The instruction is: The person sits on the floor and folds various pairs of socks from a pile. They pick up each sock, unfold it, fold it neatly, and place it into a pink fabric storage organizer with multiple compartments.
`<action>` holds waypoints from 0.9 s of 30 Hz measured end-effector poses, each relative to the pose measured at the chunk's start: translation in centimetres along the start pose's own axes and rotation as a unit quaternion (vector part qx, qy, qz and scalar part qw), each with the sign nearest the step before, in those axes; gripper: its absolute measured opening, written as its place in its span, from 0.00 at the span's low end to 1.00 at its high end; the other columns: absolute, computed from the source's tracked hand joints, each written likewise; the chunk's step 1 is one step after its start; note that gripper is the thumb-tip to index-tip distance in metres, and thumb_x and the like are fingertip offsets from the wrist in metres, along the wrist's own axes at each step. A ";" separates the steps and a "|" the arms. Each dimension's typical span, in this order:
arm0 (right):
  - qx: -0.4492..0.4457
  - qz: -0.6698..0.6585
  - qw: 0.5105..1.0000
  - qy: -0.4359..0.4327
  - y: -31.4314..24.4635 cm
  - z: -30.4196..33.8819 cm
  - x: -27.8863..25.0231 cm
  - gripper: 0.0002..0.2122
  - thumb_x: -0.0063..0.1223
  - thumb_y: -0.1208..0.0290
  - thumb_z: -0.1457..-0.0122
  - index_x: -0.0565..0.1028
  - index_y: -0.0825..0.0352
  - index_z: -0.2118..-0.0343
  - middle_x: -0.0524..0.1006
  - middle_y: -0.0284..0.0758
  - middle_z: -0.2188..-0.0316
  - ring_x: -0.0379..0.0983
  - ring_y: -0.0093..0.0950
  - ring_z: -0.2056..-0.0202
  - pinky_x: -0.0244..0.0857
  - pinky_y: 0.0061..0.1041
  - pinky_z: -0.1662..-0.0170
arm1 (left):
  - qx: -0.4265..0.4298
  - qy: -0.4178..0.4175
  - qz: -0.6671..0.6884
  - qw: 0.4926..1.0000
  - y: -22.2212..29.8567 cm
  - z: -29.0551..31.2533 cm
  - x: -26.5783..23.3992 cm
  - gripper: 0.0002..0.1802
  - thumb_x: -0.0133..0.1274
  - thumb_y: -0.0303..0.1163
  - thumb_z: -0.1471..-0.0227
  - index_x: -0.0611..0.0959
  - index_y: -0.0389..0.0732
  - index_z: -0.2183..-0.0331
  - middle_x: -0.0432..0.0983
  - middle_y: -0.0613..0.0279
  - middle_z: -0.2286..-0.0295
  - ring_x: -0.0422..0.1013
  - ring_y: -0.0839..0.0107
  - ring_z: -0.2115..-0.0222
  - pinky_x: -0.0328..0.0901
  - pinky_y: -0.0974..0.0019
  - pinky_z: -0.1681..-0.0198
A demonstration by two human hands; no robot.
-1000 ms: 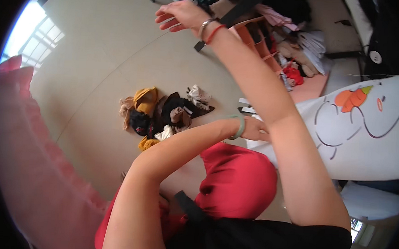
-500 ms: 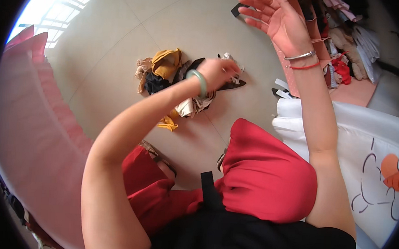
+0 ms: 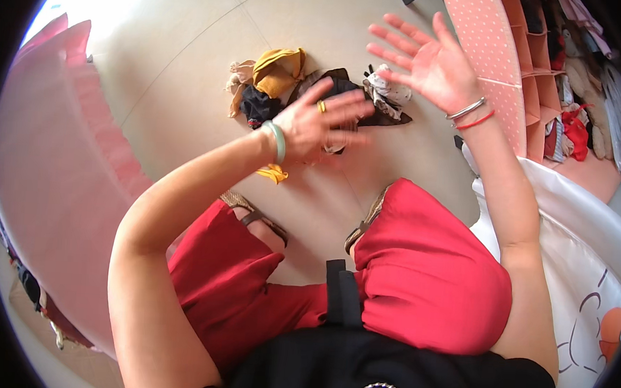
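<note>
My left hand (image 3: 318,127), with a jade-green bangle on its wrist, hovers over a heap of small cloth pieces on the floor. Its fingers are spread and slightly blurred, holding nothing. To the right, my right hand (image 3: 435,70) is raised, palm showing and fingers apart, also holding nothing. The heap includes a mustard cloth (image 3: 279,71), a black cloth (image 3: 259,107), a beige cloth (image 3: 236,90) and a white patterned cloth (image 3: 388,93). A small yellow cloth (image 3: 275,174) lies nearer me. My left hand hides part of the heap.
At the upper right, a pink polka-dot organizer (image 3: 487,41) has open compartments, with folded clothes beside and in it. White printed fabric (image 3: 569,260) spreads along the right. A pink fabric-covered piece (image 3: 55,178) borders the left. My sandalled feet stand on the tiled floor (image 3: 183,65).
My left hand has turned and spread its fingers. My right hand has come down a little, still open. The whole view has shifted, bringing more of the organizer into sight.
</note>
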State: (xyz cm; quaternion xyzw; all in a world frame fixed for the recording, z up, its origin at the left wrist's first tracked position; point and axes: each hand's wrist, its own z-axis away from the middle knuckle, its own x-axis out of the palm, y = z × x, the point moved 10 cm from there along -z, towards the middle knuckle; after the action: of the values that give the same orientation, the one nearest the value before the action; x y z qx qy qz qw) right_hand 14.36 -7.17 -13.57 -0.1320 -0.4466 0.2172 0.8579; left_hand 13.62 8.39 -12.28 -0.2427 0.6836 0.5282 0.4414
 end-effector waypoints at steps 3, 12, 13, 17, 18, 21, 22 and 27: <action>0.086 0.020 0.995 -0.036 4.5 -1.0 -0.1 0.37 0.27 0.34 0.40 0.58 0.59 0.38 0.53 0.42 0.35 0.45 0.43 0.35 0.46 0.53 0.39 | 0.031 -0.132 -0.033 0.990 3.2 2.6 3.1 0.49 0.61 0.61 0.65 0.59 0.73 0.40 0.41 0.65 0.35 0.38 0.63 0.34 0.35 0.36 0.36; 0.161 0.128 0.978 -0.021 9.9 -1.6 -0.8 0.44 0.33 0.28 0.46 0.44 0.53 0.33 0.29 0.38 0.32 0.31 0.43 0.32 0.39 0.55 0.37 | 0.003 -0.232 -0.216 0.948 -0.1 8.5 6.8 0.43 0.62 0.55 0.65 0.65 0.77 0.44 0.34 0.72 0.34 0.31 0.64 0.34 0.33 0.33 0.37; 0.164 0.144 0.976 -0.029 10.2 -2.0 -1.1 0.46 0.35 0.29 0.47 0.43 0.57 0.33 0.29 0.37 0.32 0.34 0.42 0.32 0.42 0.53 0.37 | -0.014 -0.206 -0.197 0.958 -1.0 8.6 7.0 0.37 0.62 0.52 0.65 0.70 0.77 0.48 0.34 0.72 0.35 0.32 0.65 0.34 0.33 0.33 0.37; 0.137 0.165 0.976 -0.023 10.1 -3.9 -2.6 0.48 0.36 0.31 0.45 0.44 0.71 0.35 0.37 0.38 0.32 0.41 0.37 0.33 0.47 0.48 0.38 | -0.014 -0.211 -0.195 0.958 -2.8 6.0 6.7 0.32 0.58 0.38 0.57 0.72 0.74 0.49 0.37 0.74 0.35 0.34 0.67 0.34 0.34 0.35 0.36; 0.123 0.153 0.980 -0.015 9.5 -4.3 -2.9 0.48 0.36 0.31 0.45 0.45 0.71 0.35 0.39 0.38 0.32 0.43 0.37 0.34 0.48 0.47 0.38 | -0.024 -0.190 -0.199 0.961 -3.3 5.7 6.2 0.32 0.57 0.34 0.56 0.71 0.73 0.48 0.37 0.74 0.35 0.35 0.68 0.34 0.37 0.35 0.37; 0.091 0.120 0.989 -0.006 7.7 -4.6 -3.1 0.43 0.36 0.34 0.42 0.49 0.70 0.36 0.44 0.37 0.33 0.51 0.36 0.36 0.56 0.42 0.40 | -0.057 -0.172 -0.197 0.963 -4.3 5.2 5.1 0.35 0.54 0.32 0.54 0.67 0.71 0.45 0.38 0.72 0.35 0.37 0.68 0.34 0.40 0.35 0.37; 0.085 0.133 0.987 0.012 7.2 -4.4 -3.5 0.43 0.36 0.35 0.42 0.49 0.70 0.36 0.44 0.37 0.33 0.51 0.37 0.36 0.57 0.42 0.41 | -0.045 -0.192 -0.188 0.962 -4.2 5.2 5.2 0.35 0.54 0.31 0.53 0.67 0.71 0.44 0.39 0.72 0.35 0.38 0.67 0.34 0.40 0.35 0.37; 0.033 0.137 0.988 0.069 5.3 -4.1 -3.5 0.40 0.33 0.37 0.40 0.52 0.69 0.37 0.48 0.38 0.34 0.61 0.37 0.42 0.66 0.41 0.47 | 0.003 -0.149 -0.110 0.983 -2.4 5.9 1.2 0.36 0.53 0.27 0.54 0.67 0.65 0.44 0.47 0.66 0.36 0.47 0.66 0.36 0.45 0.42 0.37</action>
State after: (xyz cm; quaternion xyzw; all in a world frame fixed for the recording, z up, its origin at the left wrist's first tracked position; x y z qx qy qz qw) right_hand 14.57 -4.44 -20.60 -0.1785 -0.3571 0.3377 0.8524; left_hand 16.95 13.27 -14.80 -0.2336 0.5808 0.5046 0.5946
